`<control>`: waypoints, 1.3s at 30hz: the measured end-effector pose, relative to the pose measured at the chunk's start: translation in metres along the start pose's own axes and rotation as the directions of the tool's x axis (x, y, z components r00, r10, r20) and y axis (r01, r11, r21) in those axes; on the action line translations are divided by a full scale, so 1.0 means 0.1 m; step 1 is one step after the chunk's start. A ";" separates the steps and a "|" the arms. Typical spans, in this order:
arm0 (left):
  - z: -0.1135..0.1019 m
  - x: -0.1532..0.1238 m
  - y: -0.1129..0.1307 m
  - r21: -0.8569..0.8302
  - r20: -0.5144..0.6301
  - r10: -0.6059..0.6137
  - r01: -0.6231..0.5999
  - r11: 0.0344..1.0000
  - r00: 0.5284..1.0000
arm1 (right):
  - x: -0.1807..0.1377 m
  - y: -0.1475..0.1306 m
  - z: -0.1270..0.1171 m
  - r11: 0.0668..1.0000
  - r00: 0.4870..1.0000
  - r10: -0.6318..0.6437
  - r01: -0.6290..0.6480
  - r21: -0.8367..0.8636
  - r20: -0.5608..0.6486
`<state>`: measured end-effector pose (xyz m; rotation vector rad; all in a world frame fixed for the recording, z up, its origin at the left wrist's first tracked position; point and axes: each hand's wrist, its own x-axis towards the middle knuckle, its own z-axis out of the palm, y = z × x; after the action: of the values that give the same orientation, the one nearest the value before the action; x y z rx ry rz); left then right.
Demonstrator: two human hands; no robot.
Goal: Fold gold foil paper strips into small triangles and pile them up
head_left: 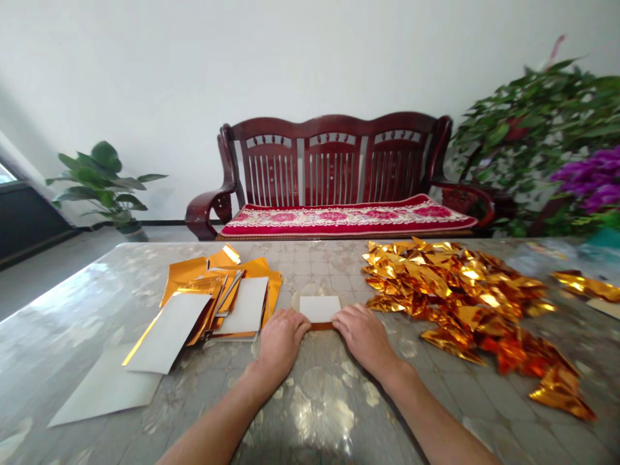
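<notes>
Pinched foil-edged white paper (320,308) with left hand (283,332) at eight o'clock; with right hand (361,330) at four. Gripped it closed-fingered.

The single camera sits on the person's head, looking forward and down over a glossy grey flower-patterned table (194,420); the bare left hand (283,332) and bare right hand (362,332) lie near, at lower centre, while a carved dark-red wooden bench (332,161) and plain white wall (310,51) stand farther off, faced nearly square-on
</notes>
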<state>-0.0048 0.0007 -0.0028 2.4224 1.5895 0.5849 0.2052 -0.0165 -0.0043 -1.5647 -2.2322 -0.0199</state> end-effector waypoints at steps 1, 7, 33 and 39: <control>0.00 0.01 0.00 -0.003 0.003 -0.013 0.013 1.000 1.000 | 0.01 0.00 0.01 1.000 1.000 0.006 -0.006 0.008 0.002; -0.03 0.05 0.02 -0.020 0.012 -0.072 0.072 0.997 0.997 | 0.03 -0.02 0.03 0.999 1.000 0.030 -0.030 0.012 0.003; -0.04 0.12 0.02 0.102 -0.012 -0.117 0.117 0.988 0.993 | 0.09 -0.01 0.07 0.994 0.994 0.108 -0.108 -0.036 0.004; -0.04 0.12 0.02 0.104 -0.018 -0.128 0.129 0.986 0.992 | 0.09 -0.02 0.07 0.993 0.993 0.114 -0.114 -0.041 0.009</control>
<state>-0.0006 0.0103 0.0042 2.3694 1.8087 0.5053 0.1988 -0.0074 -0.0073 -1.7152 -2.1596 -0.0235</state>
